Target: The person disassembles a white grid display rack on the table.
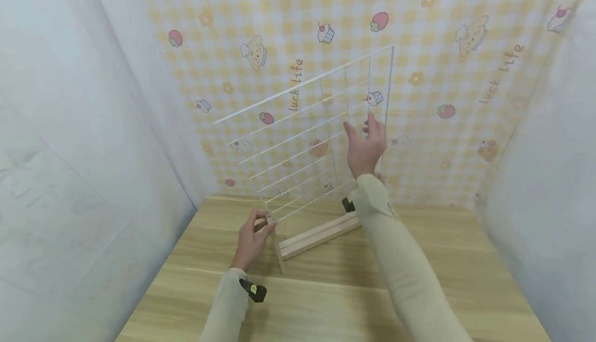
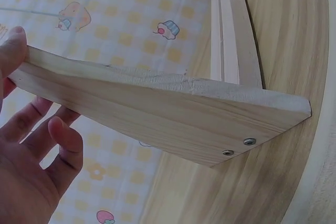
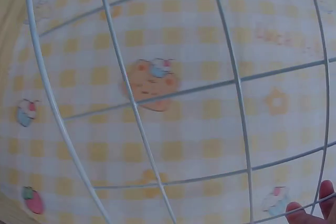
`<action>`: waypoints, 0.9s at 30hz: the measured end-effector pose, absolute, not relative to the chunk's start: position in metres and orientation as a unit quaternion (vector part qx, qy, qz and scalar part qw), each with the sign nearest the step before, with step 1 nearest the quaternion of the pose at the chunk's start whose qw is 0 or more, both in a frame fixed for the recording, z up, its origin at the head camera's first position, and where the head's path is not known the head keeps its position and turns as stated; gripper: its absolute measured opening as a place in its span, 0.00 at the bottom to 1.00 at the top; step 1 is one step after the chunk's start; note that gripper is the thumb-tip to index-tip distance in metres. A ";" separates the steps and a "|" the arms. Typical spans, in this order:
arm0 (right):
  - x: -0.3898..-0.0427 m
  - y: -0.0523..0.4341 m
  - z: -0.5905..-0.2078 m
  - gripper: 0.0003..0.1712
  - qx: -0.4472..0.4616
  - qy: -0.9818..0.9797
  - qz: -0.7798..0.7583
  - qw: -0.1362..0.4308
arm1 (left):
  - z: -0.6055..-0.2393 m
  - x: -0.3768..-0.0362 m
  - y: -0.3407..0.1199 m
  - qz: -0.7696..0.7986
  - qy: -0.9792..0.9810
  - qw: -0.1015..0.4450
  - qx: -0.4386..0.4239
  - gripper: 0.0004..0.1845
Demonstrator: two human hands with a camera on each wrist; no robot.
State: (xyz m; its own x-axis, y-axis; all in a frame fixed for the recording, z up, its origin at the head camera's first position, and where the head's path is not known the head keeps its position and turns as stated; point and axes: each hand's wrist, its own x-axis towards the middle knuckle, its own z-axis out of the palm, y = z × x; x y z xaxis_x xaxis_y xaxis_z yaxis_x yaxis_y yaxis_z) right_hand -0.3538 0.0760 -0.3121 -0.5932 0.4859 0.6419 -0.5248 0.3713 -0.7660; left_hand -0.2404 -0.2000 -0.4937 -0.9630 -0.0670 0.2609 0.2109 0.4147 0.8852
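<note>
yellow-and-white checked backdrop point(image 1: 354, 16) with strawberries, cupcakes and puppies; clear rack point(image 1: 307, 140) on a pale wood base point(image 1: 318, 236); light woodgrain counter point(image 1: 326, 300).

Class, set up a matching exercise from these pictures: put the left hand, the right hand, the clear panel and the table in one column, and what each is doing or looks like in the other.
1 left hand
2 right hand
3 clear panel
4 table

A light wood grain
B holds the wooden foot
C fingers raised at the panel's upper part
D stands in a wooden base

Pairs: 1-B, 2-C, 3-D, 4-A
</note>
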 end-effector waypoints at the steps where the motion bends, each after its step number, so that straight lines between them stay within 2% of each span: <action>1: -0.352 0.077 -0.304 0.36 0.023 -0.693 0.556 0.459 | -0.494 -0.241 -0.200 -0.539 -0.831 0.132 -0.045 0.16; 5: -0.347 0.087 -0.285 0.37 0.035 -0.687 0.547 0.478 | -0.494 -0.243 -0.199 -0.539 -0.830 0.136 -0.054 0.17; 10: -0.342 0.105 -0.284 0.36 0.038 -0.699 0.541 0.466 | -0.495 -0.241 -0.198 -0.546 -0.826 0.133 -0.048 0.16; 19: -0.333 0.149 -0.303 0.34 0.068 -0.739 0.469 0.479 | -0.495 -0.240 -0.200 -0.561 -0.818 0.125 -0.029 0.21; 27: -0.326 0.194 -0.325 0.30 0.109 -0.779 0.368 0.497 | -0.496 -0.240 -0.200 -0.564 -0.814 0.135 -0.033 0.18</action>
State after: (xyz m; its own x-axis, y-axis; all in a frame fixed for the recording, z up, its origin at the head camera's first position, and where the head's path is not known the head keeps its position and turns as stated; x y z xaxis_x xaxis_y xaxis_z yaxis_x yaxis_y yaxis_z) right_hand -0.3255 0.1942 -0.3253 -0.4825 0.1951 0.8539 -0.5355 0.7058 -0.4639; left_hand -0.2400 -0.1998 -0.4963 -0.9614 -0.0986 0.2569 0.2057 0.3625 0.9090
